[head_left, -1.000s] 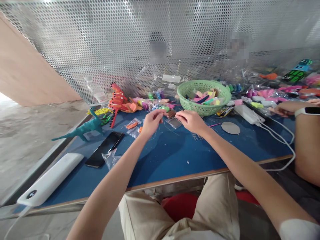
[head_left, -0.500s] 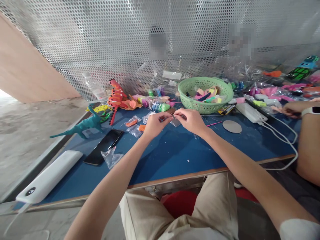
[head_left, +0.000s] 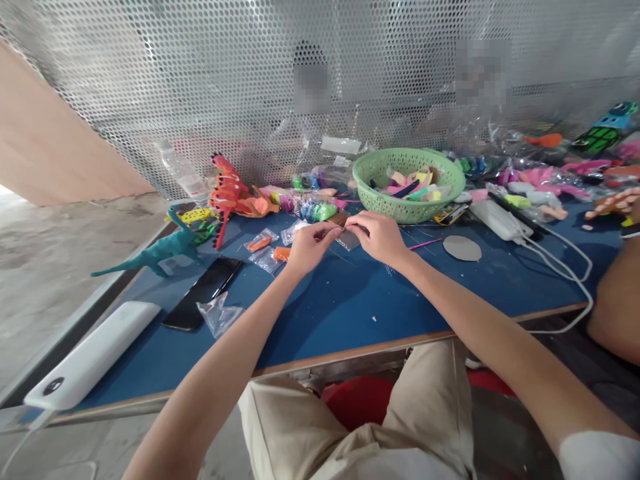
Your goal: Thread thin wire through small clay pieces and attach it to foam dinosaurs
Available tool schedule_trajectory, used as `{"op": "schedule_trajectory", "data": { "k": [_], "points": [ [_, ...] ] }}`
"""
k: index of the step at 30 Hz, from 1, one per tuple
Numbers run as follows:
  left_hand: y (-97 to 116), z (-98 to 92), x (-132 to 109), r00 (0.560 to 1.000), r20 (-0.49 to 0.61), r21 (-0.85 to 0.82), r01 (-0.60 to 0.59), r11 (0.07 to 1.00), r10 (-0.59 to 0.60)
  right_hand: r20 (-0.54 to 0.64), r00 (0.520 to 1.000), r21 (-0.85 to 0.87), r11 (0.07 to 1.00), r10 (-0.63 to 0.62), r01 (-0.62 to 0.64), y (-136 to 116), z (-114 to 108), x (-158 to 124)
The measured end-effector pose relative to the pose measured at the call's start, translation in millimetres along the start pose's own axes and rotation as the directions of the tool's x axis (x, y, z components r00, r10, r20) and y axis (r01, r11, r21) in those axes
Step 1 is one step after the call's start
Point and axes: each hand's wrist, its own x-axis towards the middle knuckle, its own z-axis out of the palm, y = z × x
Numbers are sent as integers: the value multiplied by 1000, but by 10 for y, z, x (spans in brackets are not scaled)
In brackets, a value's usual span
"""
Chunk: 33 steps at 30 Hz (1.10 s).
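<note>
My left hand and my right hand meet fingertip to fingertip over the blue table. Both are closed in a pinch, and whatever sits between the fingers is too small and hidden to name. Left of my left hand lie an orange clay piece and a small clear bag with orange clay in it. Thin wires lie under my right hand. Beyond its wrist are a pink stick and a grey oval disc.
A green basket of clay pieces stands behind my hands. To the left are a teal dinosaur figure, an orange dinosaur figure, a phone and a white power bank. A co-worker's hand is at the far right.
My hands keep pinching together in nearly the same place. At the right, the co-worker's hand has turned and now shows its fingers. The whole view has shifted slightly.
</note>
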Motion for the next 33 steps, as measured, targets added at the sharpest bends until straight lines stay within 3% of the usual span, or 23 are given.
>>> {"op": "schedule_trajectory", "data": {
  "k": [9, 17, 24, 29, 33],
  "points": [
    [84, -25, -10, 999, -48, 23, -14, 1000, 15, -18, 998, 16, 998, -53, 54, -9, -2, -7],
    [152, -55, 2, 999, 17, -59, 50, 997, -49, -23, 996, -96, 991, -91, 89, -90, -45, -9],
    [154, -69, 3, 995, 61, -119, 90, 989, -84, -28, 999, -52, 998, -34, 33, -90, -31, -25],
    [151, -48, -20, 1000, 8, 38, -20, 999, 19, -2, 999, -17, 999, 39, -39, -116, -42, -26],
    [175, -36, -31, 996, -18, 198, -77, 977, 82, 92, 993, -33, 997, 78, -75, -146, -63, -3]
  ]
}}
